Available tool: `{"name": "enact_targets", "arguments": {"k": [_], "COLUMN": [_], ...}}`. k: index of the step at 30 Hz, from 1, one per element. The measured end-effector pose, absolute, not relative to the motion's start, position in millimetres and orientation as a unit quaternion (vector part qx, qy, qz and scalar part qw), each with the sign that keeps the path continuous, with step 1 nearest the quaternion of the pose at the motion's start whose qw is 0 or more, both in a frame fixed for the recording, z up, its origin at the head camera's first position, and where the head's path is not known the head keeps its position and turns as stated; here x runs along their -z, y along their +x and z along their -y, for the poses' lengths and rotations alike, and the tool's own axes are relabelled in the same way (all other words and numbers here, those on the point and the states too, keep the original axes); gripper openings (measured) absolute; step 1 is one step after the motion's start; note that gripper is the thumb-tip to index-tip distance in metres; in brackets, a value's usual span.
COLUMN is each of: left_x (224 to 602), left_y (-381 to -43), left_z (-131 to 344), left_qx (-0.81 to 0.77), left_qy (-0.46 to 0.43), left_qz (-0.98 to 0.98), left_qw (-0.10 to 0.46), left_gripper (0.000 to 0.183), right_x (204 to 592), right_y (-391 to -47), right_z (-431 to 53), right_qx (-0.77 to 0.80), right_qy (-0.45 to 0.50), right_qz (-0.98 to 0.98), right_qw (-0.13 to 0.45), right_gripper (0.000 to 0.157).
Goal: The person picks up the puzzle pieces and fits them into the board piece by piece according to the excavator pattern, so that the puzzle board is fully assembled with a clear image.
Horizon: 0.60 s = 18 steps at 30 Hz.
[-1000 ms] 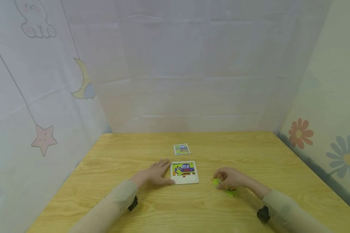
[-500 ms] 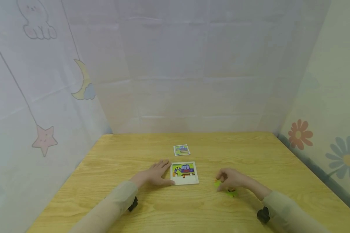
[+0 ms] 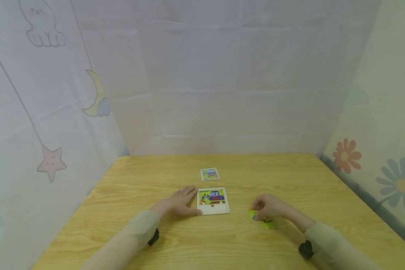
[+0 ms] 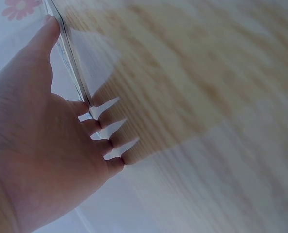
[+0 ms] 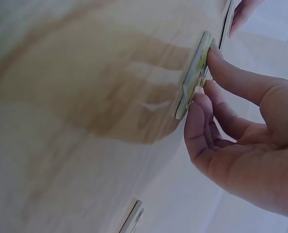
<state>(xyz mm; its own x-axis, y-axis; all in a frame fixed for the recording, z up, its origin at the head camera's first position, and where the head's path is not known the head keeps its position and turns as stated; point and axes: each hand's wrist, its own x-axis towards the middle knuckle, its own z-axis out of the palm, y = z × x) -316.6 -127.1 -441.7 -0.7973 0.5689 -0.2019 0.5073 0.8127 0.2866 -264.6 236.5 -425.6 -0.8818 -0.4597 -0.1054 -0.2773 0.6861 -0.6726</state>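
Note:
A white puzzle tray (image 3: 219, 209) lies mid-table, its upper part filled with a digger picture and its lower strip bare white. My left hand (image 3: 179, 203) rests flat at the tray's left side, thumb at the near corner and fingers spread along the edge. To the tray's right, my right hand (image 3: 269, 206) pinches a green puzzle piece (image 5: 187, 87) between thumb and curled fingers, low over the table; in the head view the hand partly covers it. Another green puzzle piece (image 3: 268, 225) lies just under and beside that hand.
Behind the tray lies a small square card (image 3: 209, 173) with a similar digger picture. The wooden table (image 3: 148, 168) ends at a pale cloth backdrop (image 3: 206, 112), with printed side cloths left and right. Each wrist wears a dark device (image 3: 305, 249).
The right hand has shifted slightly right and drawn its fingers in on the green piece, which has slid a little right and nearer. The left hand and tray have stayed put.

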Motion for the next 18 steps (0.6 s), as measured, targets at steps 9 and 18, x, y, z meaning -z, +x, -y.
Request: {"name": "enact_targets", "arguments": {"k": [9, 18], "left_x": [440.1, 438.6], "left_y": [-315.2, -314.1], "left_z": [126.9, 126.7], "left_qx": [-0.112, -0.112], "left_qy": [0.286, 0.284], "left_qz": [-0.941, -0.941], "left_qw": [0.145, 0.143], "left_gripper": [0.095, 0.095], "right_x": [426.9, 427.3], "right_y": [-266.6, -269.6], "right_z": [-237.7, -241.0], "right_qx": [0.341, 0.361], "right_qy": [-0.18, -0.216], "right_qz": [-0.91, -0.898], "right_qw": [0.149, 0.126], "right_gripper": [0.034, 0.02]}}
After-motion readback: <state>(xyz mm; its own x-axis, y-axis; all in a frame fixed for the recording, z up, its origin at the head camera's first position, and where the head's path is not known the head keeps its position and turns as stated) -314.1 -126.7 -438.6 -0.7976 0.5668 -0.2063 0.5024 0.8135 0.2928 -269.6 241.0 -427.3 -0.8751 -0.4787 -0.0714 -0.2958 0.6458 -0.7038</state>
